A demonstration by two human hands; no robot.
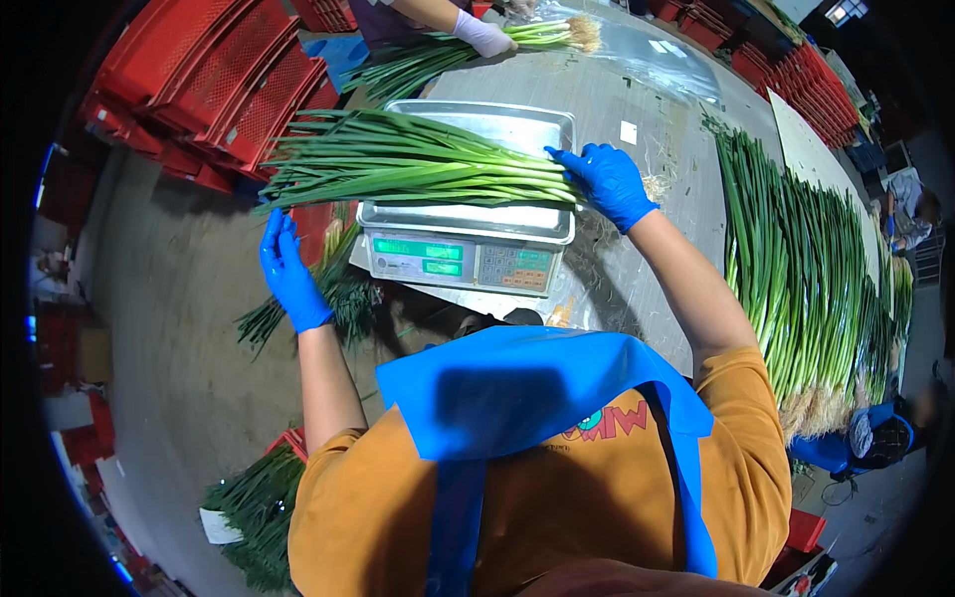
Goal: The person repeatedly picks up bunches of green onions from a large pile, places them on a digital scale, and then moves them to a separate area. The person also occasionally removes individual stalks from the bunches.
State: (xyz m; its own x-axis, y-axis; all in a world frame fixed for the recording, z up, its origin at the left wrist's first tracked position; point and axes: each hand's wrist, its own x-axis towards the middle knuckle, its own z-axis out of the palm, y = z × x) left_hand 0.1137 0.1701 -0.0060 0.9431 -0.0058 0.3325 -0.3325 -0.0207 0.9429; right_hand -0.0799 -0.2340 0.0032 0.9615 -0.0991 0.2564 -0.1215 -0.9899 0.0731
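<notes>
A large bunch of green onions point(418, 160) lies across the metal pan point(477, 116) of a digital scale point(462, 261), leaves to the left and pale stems to the right. My right hand point(608, 183), in a blue glove, grips the stem end; roots poke out past it. At the leaf tips is my left hand point(291, 272), also blue-gloved, its fingers extended and partly parted. Whether its fingertips touch the leaves is hard to tell. The scale's green displays are lit, and its keypad faces me.
Stacked red plastic crates point(216, 89) stand at upper left. Across the table point(671, 246), a co-worker's gloved hand point(485, 36) holds another bunch beside clear plastic bags point(656, 67). Rows of green onions point(798, 276) lie at right. More onions point(257, 515) are low on the left.
</notes>
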